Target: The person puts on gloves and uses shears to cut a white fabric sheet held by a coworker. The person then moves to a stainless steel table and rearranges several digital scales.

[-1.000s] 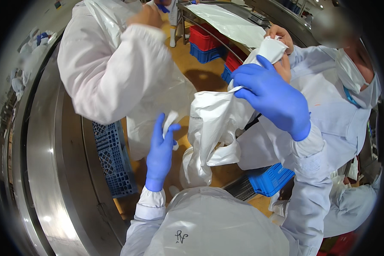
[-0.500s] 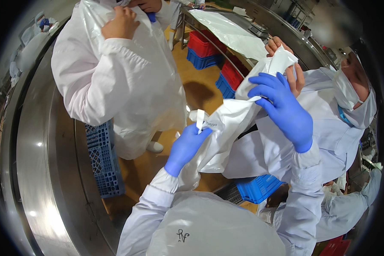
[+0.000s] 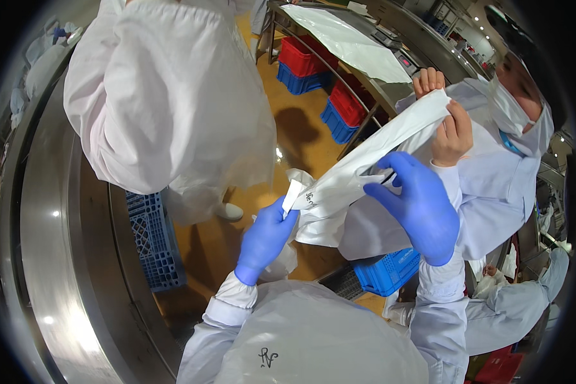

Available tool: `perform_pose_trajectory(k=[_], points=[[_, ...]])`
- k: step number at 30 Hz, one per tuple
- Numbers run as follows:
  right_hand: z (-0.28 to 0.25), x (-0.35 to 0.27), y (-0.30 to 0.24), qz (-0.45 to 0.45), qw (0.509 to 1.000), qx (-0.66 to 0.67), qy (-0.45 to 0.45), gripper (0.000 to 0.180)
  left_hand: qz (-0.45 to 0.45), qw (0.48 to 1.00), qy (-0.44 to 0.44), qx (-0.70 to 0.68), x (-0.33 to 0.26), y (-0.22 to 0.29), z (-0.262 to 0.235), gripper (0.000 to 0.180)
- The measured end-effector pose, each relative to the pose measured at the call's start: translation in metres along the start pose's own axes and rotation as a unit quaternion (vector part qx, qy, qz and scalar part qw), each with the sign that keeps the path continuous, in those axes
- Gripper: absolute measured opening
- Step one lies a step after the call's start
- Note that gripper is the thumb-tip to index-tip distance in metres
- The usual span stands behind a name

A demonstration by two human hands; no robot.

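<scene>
Looks roughly mid-way w/ the white plastic garment sleeve [image 3: 365, 173]: it's stretched out between two people, not yet on or off anyone as far as I can judge. One end is gathered up by the co-worker's bare hands [image 3: 451, 128] at upper right; the lower end hangs bunched near the wearer's chest. What's left seems to be sorting out the loose end; can't tell more than that.

Left hand [image 3: 262, 237], blue nitrile glove, fingers closed in a pinch on a small white tab or strap [image 3: 293, 194] at the sleeve's lower edge, thumb pressed vs. the fingertips. Right hand [image 3: 419, 205], also blue-gloved, is partly curled, fingers apart and laid over the mid part of the sleeve, tips pressing into the fabric where it creases; looks like a loose hold, not a tight clamp. The two hands are apart, w/ the sleeve running between them.

Another person in a white coat [image 3: 173, 96] stands w/ back turned, upper left. Blue plastic crate [image 3: 387, 272] sits on the floor below the sleeve; steel table [image 3: 51, 224] curves along the left.
</scene>
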State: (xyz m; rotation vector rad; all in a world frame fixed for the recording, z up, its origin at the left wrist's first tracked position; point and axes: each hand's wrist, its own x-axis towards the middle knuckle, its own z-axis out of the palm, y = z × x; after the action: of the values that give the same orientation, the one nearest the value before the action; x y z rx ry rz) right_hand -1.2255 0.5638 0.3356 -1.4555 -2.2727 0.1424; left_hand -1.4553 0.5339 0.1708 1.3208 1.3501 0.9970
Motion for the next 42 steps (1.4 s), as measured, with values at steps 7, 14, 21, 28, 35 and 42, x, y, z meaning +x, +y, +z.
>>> perform_pose_trajectory(k=[7,14,21,28,35,42], points=[[0.016,-0.012,-0.002,0.103,0.968,0.225,-0.049,0.041,-0.024,0.999,-0.036,-0.009,0.008,-0.026,0.001,0.030],[0.020,-0.067,0.000,0.375,0.846,0.354,-0.134,0.053,-0.184,0.913,-0.193,-0.307,-0.039,-0.044,0.002,0.033],[0.037,-0.119,0.005,0.357,0.775,0.520,-0.019,0.026,-0.065,0.873,-0.289,-0.387,-0.057,-0.051,0.078,0.047],[0.017,-0.173,0.019,0.367,0.809,0.453,0.069,0.028,-0.110,0.810,-0.322,-0.478,-0.060,-0.069,0.136,0.049],[0.003,-0.222,0.061,0.292,0.862,0.389,0.143,0.032,0.050,0.932,-0.294,-0.207,-0.087,-0.060,0.164,0.052],[0.018,-0.253,0.155,0.396,0.865,0.297,-0.077,0.040,0.000,0.958,-0.280,0.067,-0.112,-0.038,0.242,0.049]])
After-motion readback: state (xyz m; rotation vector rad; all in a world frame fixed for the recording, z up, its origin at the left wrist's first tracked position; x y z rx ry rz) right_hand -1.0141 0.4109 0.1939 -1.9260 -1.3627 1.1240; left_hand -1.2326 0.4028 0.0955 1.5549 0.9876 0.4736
